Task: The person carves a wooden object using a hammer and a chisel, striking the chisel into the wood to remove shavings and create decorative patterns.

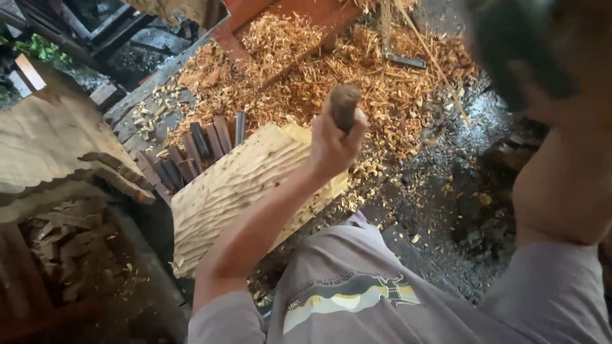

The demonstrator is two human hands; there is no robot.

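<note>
Figure. Carving a wooden slab with a hand tool, seen from the head camera.

The left hand (333,141) is clenched round the wooden handle (345,104) of a carving tool, whose rounded butt stands clear above the fist; the blade is hidden behind the hand. The right hand (510,51), raised high at the picture's upper edge, is blurred and seems wrapped round a dark, bulky object (503,32); what that object is cannot be told.

Directly beneath the left grip lies the wooden slab (236,191), pale yellow, its face covered in shallow, parallel scooped ridges. It appears thick, stiff and heavy, unlikely to shift under a blow; its rippled face should give good friction, and its long edges look the soundest place to take hold. The handle, by its smooth, dark look, may be slippery with wear, so it is best held at mid-length as here.

Beyond the grip spreads a heap of orange-brown wood shavings (299,76). To the left of the grip, just beside the slab, stands a row of dark tool handles (197,150).
</note>
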